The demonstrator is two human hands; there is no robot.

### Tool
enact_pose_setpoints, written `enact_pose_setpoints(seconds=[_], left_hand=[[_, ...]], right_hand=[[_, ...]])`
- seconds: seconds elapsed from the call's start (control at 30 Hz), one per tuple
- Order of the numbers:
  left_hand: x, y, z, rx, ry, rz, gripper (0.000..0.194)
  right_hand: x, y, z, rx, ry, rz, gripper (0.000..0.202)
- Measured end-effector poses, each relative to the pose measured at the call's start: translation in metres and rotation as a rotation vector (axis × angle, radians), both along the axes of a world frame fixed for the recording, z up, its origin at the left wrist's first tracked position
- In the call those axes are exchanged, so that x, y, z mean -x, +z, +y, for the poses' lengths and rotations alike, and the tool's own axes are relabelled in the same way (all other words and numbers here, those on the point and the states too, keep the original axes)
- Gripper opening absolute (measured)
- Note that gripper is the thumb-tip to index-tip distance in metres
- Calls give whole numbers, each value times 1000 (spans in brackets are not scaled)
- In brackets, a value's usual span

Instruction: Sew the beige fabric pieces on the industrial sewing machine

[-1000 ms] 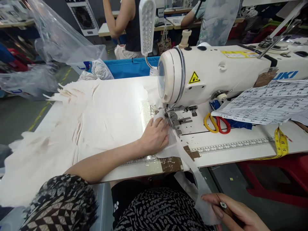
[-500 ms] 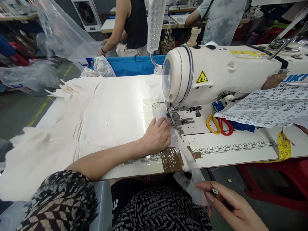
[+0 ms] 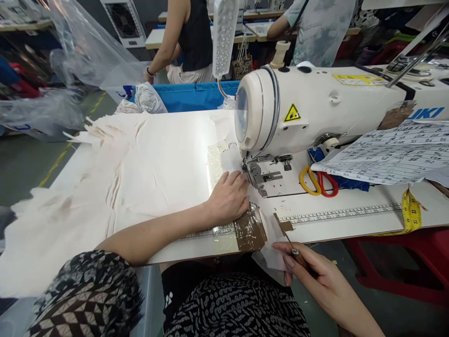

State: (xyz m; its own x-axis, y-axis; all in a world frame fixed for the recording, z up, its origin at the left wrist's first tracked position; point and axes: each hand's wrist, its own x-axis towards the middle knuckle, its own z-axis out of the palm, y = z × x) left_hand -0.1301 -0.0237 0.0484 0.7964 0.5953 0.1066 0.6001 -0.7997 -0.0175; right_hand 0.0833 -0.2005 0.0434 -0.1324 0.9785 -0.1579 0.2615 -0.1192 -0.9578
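Note:
My left hand (image 3: 229, 196) lies palm down on a strip of thin white fabric (image 3: 232, 158), its fingers slightly bent and resting close to the presser foot (image 3: 246, 164) of the sewing machine (image 3: 291, 105). The strip runs under that hand and hangs over the table's front edge. There, my right hand (image 3: 315, 271) is closed around the wooden handle of an awl (image 3: 294, 252), whose thin metal spike points up and left. Thumb and fingertips of this hand touch the hanging end of the strip; whether they pinch it is hard to see.
A pile of pale fabric pieces (image 3: 101, 187) covers the table's left side. Scissors (image 3: 319, 181) with yellow and red handles, a written paper sheet (image 3: 389, 154) and a yellow tape measure (image 3: 411, 213) are on the right. Two people work beyond a blue cloth bin (image 3: 196, 96).
My right hand has moved up and left toward the table edge with the awl, whose spike now shows. The fabric strip has advanced past the presser foot. My left hand stays nearly in place.

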Motion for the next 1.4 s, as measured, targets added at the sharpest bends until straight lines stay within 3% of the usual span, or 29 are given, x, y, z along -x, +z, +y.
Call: enact_pose_setpoints(seconds=[0.17, 0.37, 0.43, 0.53, 0.83, 1.0, 1.13, 1.4], left_hand=[[-4, 5, 1, -27, 21, 45, 43], [-7, 11, 4, -16, 81, 130, 42], [-5, 10, 4, -18, 74, 101, 40], [-1, 8, 4, -36, 44, 50, 40], [-2, 2, 15, -40, 78, 55, 45], [0, 3, 19, -63, 83, 35, 46], [2, 3, 14, -95, 51, 3, 44], [4, -3, 5, -83, -40, -26, 43]], right_hand=[[8, -11, -2, 51, -98, 74, 48], [44, -36, -18, 330, -315, 644, 55], [54, -42, -21, 359, -349, 717, 54], [60, -42, -21, 331, -379, 661, 55], [57, -16, -10, 266, -375, 551, 55], [56, -23, -2, 356, -299, 720, 56], [62, -23, 0, 427, -338, 871, 57], [55, -21, -14, 284, -401, 597, 53]])
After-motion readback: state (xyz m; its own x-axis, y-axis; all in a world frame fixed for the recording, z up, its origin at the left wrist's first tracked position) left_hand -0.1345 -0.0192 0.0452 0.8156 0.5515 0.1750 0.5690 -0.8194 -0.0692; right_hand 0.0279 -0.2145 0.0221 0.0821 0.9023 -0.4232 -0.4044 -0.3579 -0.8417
